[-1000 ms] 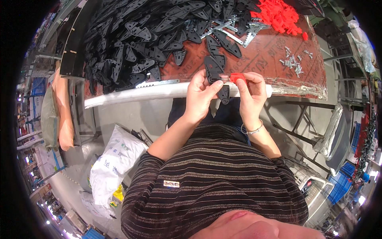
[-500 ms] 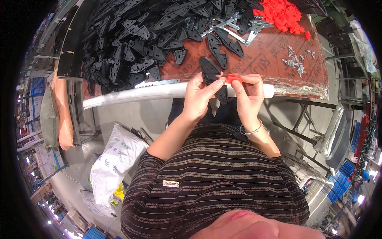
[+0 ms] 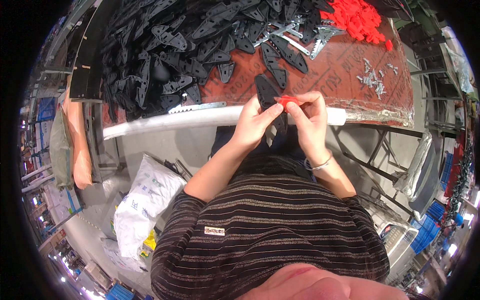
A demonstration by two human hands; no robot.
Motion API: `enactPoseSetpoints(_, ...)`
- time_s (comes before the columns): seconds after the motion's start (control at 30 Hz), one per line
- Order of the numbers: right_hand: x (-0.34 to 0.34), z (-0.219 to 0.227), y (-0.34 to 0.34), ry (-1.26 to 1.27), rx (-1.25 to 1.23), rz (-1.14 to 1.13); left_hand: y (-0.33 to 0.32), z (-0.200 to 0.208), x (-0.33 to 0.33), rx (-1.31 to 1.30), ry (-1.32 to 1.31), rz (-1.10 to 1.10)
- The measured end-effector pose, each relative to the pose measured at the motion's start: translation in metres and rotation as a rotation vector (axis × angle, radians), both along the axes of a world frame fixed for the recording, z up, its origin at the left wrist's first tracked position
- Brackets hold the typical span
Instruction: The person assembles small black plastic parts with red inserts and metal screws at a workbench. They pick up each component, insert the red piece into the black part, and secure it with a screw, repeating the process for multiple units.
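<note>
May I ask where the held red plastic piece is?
The red piece is right of centre in the head view, in the right hand, beside the elongated black plastic part.

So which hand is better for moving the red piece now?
Probably the right hand: it already pinches the red piece. The left hand is busy holding the black part close beside it.

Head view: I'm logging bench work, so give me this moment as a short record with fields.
Left hand: holds an elongated black part
Right hand: pinches a small red piece at the black part's right side
Table: reddish-brown
Table, left: heap of black parts
Table, far right: pile of red pieces
Table, right: scattered small metal pieces
</note>
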State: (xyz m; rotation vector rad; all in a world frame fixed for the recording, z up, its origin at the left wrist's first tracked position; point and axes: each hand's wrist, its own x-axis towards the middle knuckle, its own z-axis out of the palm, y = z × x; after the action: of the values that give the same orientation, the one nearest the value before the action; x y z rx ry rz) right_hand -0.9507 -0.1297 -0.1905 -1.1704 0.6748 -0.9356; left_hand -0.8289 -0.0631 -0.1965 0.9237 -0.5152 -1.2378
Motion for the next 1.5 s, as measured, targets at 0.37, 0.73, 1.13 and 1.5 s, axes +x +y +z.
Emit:
enactPoseSetpoints(0.37,0.012,0.022,-0.025,-0.139,0.156,0.473,0.009,0.006,-0.003,0.014,-0.246,-0.352)
enactPoseSetpoints(0.73,0.010,0.023,-0.012,-0.097,0.107,0.304,0.008,-0.001,-0.021,-0.044,-0.069,-0.290)
enactPoseSetpoints(1.13,0.013,0.008,-0.027,-0.110,0.108,0.146,-0.006,-0.006,-0.022,-0.069,-0.239,-0.383)
enactPoseSetpoints(1.5,-0.037,0.007,-0.125,0.426,-0.251,-0.127,-0.059,0.020,0.019,0.018,-1.122,-0.060)
